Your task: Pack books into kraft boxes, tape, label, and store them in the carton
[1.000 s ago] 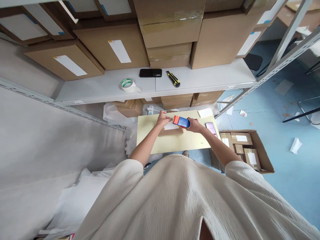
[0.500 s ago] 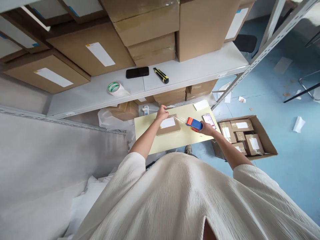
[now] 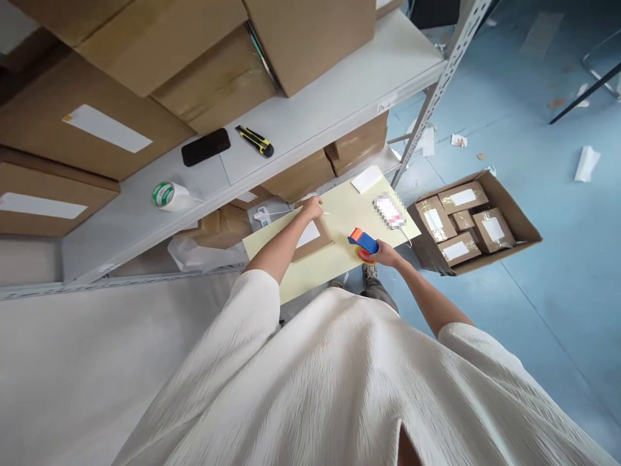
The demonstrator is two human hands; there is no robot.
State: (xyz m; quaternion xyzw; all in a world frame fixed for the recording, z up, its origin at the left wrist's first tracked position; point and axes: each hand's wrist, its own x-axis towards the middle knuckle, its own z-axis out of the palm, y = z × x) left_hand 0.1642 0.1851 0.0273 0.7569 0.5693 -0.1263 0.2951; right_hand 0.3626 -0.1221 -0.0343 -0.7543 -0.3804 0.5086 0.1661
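Blue tape dispenser point(image 3: 367, 244) juts from clasping right fingers point(image 3: 380, 256); left fingers point(image 3: 317, 203) curl, grip unclear.

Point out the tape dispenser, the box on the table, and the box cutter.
Tape dispenser point(image 3: 365, 243), head view: blue body.
Box point(image 3: 317, 242), head view: bare cardboard on top.
Box cutter point(image 3: 255, 141), head view: yellow-black handle.

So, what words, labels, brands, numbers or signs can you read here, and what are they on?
Nothing reads clearly enough to quote.
Shelf tag: dark marks, too small.
Tape roll: print too small.
Pale phone: screen pixelated.
Flat box: white label, nothing legible.
Parcels in the carton: white labels, nothing legible.
Blue tape dispenser: no readable print.
Shelved boxes: white labels, nothing legible.
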